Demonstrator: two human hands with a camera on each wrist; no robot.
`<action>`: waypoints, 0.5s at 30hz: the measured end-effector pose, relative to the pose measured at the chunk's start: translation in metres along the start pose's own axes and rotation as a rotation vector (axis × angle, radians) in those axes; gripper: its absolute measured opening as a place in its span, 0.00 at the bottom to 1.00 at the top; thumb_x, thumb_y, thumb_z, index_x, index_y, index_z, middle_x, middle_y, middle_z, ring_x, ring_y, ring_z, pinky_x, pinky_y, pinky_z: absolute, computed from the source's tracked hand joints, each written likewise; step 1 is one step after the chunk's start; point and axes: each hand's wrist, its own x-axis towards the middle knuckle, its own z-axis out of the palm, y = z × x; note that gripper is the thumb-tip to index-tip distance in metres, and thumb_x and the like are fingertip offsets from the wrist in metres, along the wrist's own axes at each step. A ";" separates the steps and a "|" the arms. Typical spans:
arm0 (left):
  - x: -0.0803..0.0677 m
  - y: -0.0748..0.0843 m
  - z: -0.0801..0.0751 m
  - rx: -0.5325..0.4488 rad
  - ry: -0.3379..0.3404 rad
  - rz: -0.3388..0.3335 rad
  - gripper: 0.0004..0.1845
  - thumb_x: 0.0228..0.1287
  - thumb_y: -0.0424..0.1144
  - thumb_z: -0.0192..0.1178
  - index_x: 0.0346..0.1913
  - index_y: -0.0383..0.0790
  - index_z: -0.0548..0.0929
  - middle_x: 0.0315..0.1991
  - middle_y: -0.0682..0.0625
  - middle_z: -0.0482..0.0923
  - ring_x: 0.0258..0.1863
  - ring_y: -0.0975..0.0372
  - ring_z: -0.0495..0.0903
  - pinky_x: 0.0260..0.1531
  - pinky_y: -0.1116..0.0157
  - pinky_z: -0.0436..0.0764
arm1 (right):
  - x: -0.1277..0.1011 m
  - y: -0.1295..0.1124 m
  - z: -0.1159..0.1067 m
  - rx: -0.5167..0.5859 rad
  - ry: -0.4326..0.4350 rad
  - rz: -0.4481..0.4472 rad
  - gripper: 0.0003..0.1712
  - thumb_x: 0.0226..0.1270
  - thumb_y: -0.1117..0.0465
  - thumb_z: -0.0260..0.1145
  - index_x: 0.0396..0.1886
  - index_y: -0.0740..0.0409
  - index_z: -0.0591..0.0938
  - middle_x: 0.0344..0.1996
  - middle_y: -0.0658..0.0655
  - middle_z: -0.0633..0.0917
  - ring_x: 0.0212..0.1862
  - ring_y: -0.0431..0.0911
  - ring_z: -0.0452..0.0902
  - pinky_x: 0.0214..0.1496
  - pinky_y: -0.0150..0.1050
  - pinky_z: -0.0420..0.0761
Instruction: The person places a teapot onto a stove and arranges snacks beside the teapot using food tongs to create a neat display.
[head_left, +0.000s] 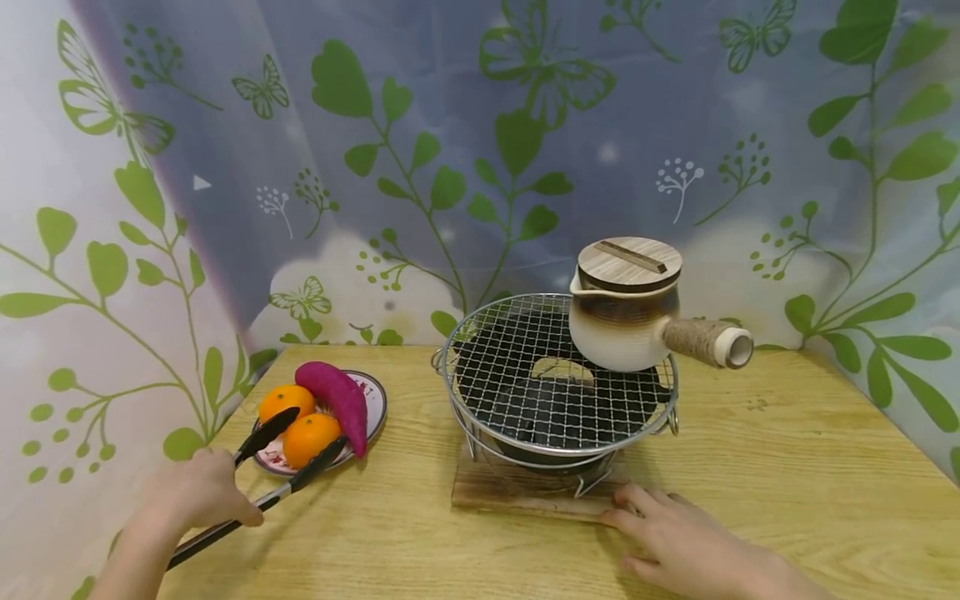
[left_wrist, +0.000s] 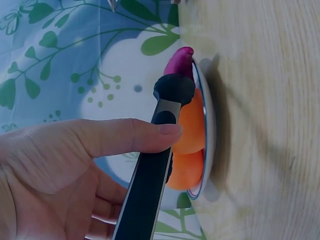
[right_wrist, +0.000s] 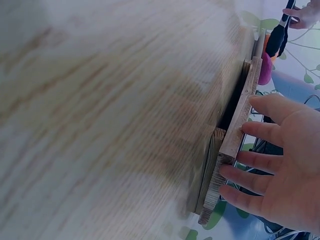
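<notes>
On the left of the table [head_left: 750,467], I see my left hand [head_left: 191,492] gripping black tongs [head_left: 258,475], tips straddling an orange [head_left: 310,438] on the plate [head_left: 375,408]. Right hand [head_left: 686,542] lies flat, fingers straight, touching the wooden board [head_left: 517,493] under the grill [head_left: 555,375].

My L hand [head_left: 197,492] sits low at the left, forearm coming in from the bottom edge, fingers [left_wrist: 135,136] curled round a grip w/ thumb laid straight along the top. R hand [head_left: 686,542] lies palm down at lower right, fingers [right_wrist: 260,162] straight and slightly spread, tips pressed forward, wrist running off toward the bottom right corner.
</notes>
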 end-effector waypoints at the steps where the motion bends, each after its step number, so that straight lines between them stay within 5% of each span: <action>1: 0.000 0.000 0.001 -0.002 -0.001 0.000 0.42 0.30 0.65 0.71 0.36 0.28 0.75 0.33 0.40 0.73 0.31 0.49 0.75 0.29 0.46 0.73 | 0.000 0.000 0.000 0.002 -0.007 0.004 0.24 0.53 0.50 0.68 0.51 0.50 0.78 0.47 0.53 0.74 0.45 0.50 0.74 0.38 0.49 0.78; 9: 0.003 -0.001 0.011 -0.062 0.034 0.029 0.30 0.31 0.61 0.73 0.22 0.38 0.74 0.23 0.49 0.71 0.24 0.57 0.70 0.21 0.58 0.70 | 0.001 0.000 0.000 -0.017 -0.009 0.011 0.23 0.54 0.50 0.66 0.51 0.50 0.78 0.47 0.53 0.74 0.45 0.50 0.74 0.39 0.50 0.78; 15: 0.003 -0.002 0.016 -0.099 0.040 0.027 0.28 0.32 0.59 0.73 0.21 0.39 0.72 0.21 0.49 0.68 0.22 0.58 0.67 0.20 0.61 0.67 | 0.001 -0.001 0.001 -0.021 -0.006 0.008 0.24 0.54 0.50 0.67 0.51 0.51 0.78 0.48 0.54 0.74 0.46 0.51 0.74 0.39 0.50 0.78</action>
